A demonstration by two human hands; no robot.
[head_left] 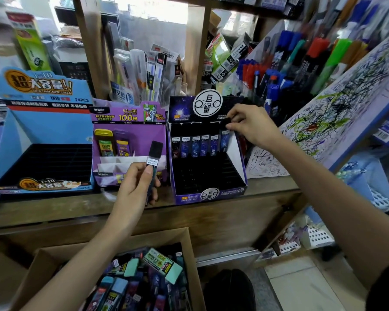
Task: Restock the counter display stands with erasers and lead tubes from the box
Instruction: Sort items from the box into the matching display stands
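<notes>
the counter [54, 209] runs across the middle, from 9 o'clock to 3 o'clock. the box [190, 254] sits below it at 6 o'clock. it is open and full of erasers [179, 271] and dark tubes, all mixed up.

the blue stand [43, 133] is on the counter at 9 o'clock. the dark stand [211, 195] is just right of the middle. the purple stand [130, 135] is between them, close beside both.

the left hand [133, 187] is near the middle, in front of the purple stand. its fingers are curled round a tube [154, 153], with the thumb on the front. the tube points up and leans a bit to 1 o'clock, black cap on top.

the right hand [252, 126] is at 2 o'clock, over the back of the dark stand. it pinches the black cap of the end tube [225, 140]. that tube stands at the 3 o'clock end of a row [194, 147] of tubes along the back.
</notes>
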